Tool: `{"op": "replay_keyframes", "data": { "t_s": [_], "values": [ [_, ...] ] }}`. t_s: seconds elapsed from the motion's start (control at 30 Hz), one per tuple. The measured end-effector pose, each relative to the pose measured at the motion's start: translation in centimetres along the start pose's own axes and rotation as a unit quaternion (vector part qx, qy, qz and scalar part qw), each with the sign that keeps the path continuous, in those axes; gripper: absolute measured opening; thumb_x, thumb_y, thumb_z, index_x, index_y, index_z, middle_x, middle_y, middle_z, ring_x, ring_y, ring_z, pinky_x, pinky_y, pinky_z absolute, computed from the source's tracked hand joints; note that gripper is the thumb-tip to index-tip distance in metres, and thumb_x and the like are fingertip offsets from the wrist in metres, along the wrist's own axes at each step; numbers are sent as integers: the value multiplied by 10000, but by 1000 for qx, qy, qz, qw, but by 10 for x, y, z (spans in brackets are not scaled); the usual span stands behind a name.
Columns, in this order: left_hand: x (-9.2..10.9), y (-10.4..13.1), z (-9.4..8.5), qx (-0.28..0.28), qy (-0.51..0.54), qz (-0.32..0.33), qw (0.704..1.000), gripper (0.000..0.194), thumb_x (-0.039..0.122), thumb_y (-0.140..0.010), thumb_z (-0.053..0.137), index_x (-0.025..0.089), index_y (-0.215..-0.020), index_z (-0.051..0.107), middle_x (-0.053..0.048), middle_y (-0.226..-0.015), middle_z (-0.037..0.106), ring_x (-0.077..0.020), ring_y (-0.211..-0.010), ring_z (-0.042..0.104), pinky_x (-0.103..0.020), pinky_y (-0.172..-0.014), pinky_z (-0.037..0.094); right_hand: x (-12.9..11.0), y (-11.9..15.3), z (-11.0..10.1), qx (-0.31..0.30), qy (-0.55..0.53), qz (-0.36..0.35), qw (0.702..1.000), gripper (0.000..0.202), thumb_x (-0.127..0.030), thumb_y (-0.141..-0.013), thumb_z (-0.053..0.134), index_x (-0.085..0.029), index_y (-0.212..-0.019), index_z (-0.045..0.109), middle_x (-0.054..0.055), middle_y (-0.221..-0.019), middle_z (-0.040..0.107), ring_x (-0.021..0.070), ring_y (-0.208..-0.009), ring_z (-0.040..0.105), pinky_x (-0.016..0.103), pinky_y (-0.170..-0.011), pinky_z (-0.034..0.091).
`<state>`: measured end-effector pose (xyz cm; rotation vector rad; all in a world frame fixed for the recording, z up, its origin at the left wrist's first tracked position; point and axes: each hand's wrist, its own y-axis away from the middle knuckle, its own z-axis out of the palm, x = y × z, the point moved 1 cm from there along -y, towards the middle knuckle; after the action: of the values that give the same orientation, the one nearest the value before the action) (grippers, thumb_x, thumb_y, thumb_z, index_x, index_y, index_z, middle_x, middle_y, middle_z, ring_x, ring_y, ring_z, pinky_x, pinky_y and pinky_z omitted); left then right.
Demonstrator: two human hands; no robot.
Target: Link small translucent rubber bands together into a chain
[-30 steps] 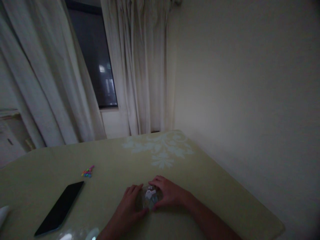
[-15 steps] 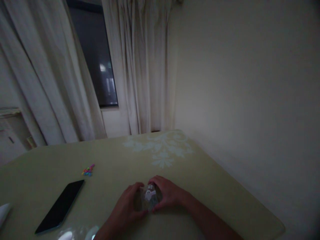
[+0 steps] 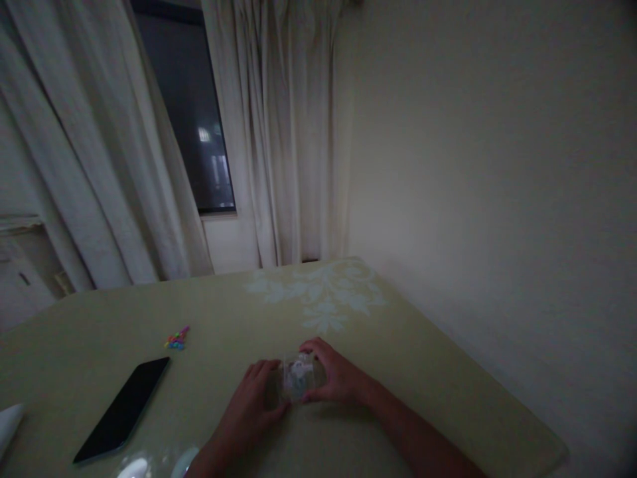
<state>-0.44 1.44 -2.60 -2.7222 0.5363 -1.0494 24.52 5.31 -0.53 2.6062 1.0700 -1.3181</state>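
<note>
We see left hand [image 3: 255,399] and right hand [image 3: 334,376] both holding small clear packet [image 3: 297,377], fingers and thumbs at its opposite sides, near the front of the table [image 3: 448,398]. Dark phone [image 3: 124,409] lies left of the hands, small colorful pieces [image 3: 177,338] just beyond it, shiny clear item [image 3: 154,463] by the left forearm.

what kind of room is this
Probably a room in a home: long pale curtains beside a dark window, and a table with a leafy pattern set against a plain wall.
</note>
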Motion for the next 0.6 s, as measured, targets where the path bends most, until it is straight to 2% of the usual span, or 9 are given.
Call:
{"op": "replay_keyframes", "data": {
  "t_s": [0.1, 0.17, 0.27, 0.37, 0.47, 0.53, 0.6],
  "values": [
    [-10, -2, -3, 33, -17, -22, 999, 614, 309, -743, 742, 197, -1337, 637, -141, -1321, 680, -330, -1251, 619, -452, -1087, 487, 18, -4, -9, 111, 44, 62, 991, 846, -422, -689, 917, -210, -1398, 508, 130, -1401, 538, 289, -1307, 520, 426, -1121, 405],
    [-16, -3, -6, 60, -21, -44, 997, 610, 334, -767, 727, 223, -1354, 608, -141, -1364, 663, -327, -1261, 623, -457, -1079, 490, 38, -3, -21, 183, 104, 136, 968, 762, -354, -711, 888, -211, -1369, 532, 141, -1376, 550, 314, -1299, 523, 471, -1123, 400],
    [-20, -4, -8, 80, 2, -80, 994, 624, 390, -829, 687, 235, -1412, 527, -137, -1320, 690, -304, -1191, 676, -437, -1020, 522, 63, 0, -39, 204, 176, 221, 937, 670, -353, -706, 872, -213, -1298, 590, 163, -1289, 583, 373, -1229, 547, 536, -1080, 423],
    [-17, -5, -8, 86, 19, -112, 990, 671, 428, -863, 659, 197, -1462, 465, -122, -1160, 742, -293, -1085, 720, -408, -940, 548, 66, 2, -45, 202, 208, 260, 921, 693, -381, -710, 870, -198, -1318, 592, 189, -1316, 568, 420, -1265, 512, 573, -1095, 395],
    [-11, -8, -5, 91, 12, -117, 989, 664, 402, -890, 640, 191, -1486, 440, -109, -1158, 727, -270, -1043, 723, -385, -912, 556, 42, -3, -25, 204, 213, 234, 926, 813, -348, -725, 864, -201, -1443, 511, 199, -1467, 491, 428, -1391, 411, 581, -1166, 322],
    [-8, -10, -3, 96, -13, -107, 990, 604, 348, -924, 608, 222, -1491, 443, -99, -1217, 698, -243, -1005, 725, -360, -874, 569, 19, -7, 1, 169, 173, 178, 954, 812, -376, -798, 810, -191, -1503, 453, 186, -1461, 514, 383, -1391, 438, 550, -1188, 323],
    [-6, -13, -1, 105, -60, -75, 990, 541, 267, -954, 569, 276, -1485, 469, -78, -1256, 673, -220, -984, 724, -331, -838, 574, -2, -11, 28, 121, 119, 131, 977, 786, -425, -877, 735, -175, -1545, 405, 181, -1443, 543, 341, -1361, 490, 501, -1170, 378]
  ]
}}
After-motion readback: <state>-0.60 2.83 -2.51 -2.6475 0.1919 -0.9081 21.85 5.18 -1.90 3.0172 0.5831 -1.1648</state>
